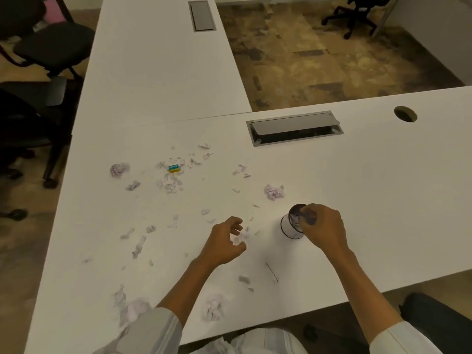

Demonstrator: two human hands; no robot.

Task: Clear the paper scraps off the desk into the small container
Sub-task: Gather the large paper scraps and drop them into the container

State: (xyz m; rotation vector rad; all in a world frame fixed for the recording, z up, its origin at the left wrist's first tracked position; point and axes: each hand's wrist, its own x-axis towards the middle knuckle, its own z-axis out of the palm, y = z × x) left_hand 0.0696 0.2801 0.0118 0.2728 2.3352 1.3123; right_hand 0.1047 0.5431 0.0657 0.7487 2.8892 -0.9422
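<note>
Many torn white paper scraps [170,185] lie left of the half-curled, empty left hand [224,241]; the right hand [322,227] pinches over the small white cylindrical container [290,226].

paper scraps [170,183] scattered, small container [291,226] upright

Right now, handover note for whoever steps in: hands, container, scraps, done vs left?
Left hand: fingers curled around small scraps on the desk, not visibly closed on them.
Right hand: over the small container's mouth; whether it grips a scrap is unclear.
Container upright, some paper already inside.
Left: most of it. Crumpled balls, and loose scraps spread across the left half. A blue-yellow eraser-like block sits among them; not paper.
</note>
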